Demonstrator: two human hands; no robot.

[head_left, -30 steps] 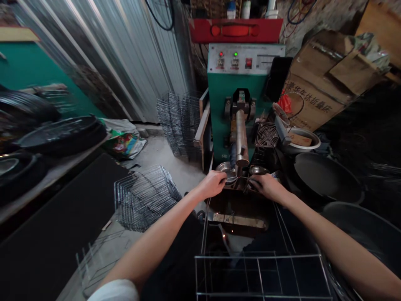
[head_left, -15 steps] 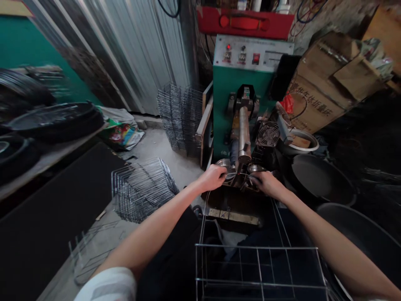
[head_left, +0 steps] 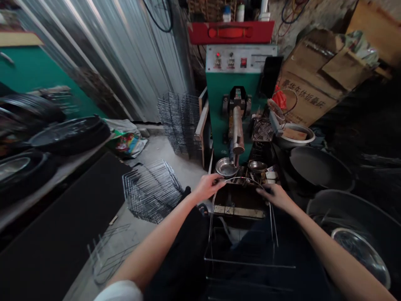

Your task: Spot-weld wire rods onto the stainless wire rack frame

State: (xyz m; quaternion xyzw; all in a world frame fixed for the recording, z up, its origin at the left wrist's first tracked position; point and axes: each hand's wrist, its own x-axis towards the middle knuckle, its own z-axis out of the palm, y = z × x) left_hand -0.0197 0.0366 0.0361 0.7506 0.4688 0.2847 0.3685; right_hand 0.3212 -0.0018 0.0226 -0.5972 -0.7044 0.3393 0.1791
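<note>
A wire rack point(head_left: 249, 263) hangs in front of my lap, its curved top wire arching up below the green welding machine point(head_left: 216, 104). My left hand point(head_left: 206, 187) is closed on the left end of the arch. On the right side, my right hand point(head_left: 277, 197) pinches the same wire. A small reddish spot shows near the arch's middle. Above it, apart from the wire, is the machine's metal cylinder arm point(head_left: 238, 129). One shallow metal bowl point(head_left: 226, 168) sits beyond my left hand, and a smaller metal bowl point(head_left: 257, 166) beyond my right.
Stacked wire racks point(head_left: 152, 190) stand on the floor at left, with more wire grids point(head_left: 178, 121) behind. Large black pans point(head_left: 321, 167) lie at right, near a fan grille point(head_left: 263, 129) and a cardboard box point(head_left: 308, 92). A dark board point(head_left: 78, 209) lies at lower left.
The rack's top wire has come down and away from the machine's arm, towards me. My hands have moved with it, the right one slightly outward and lower. The view has shifted too.
</note>
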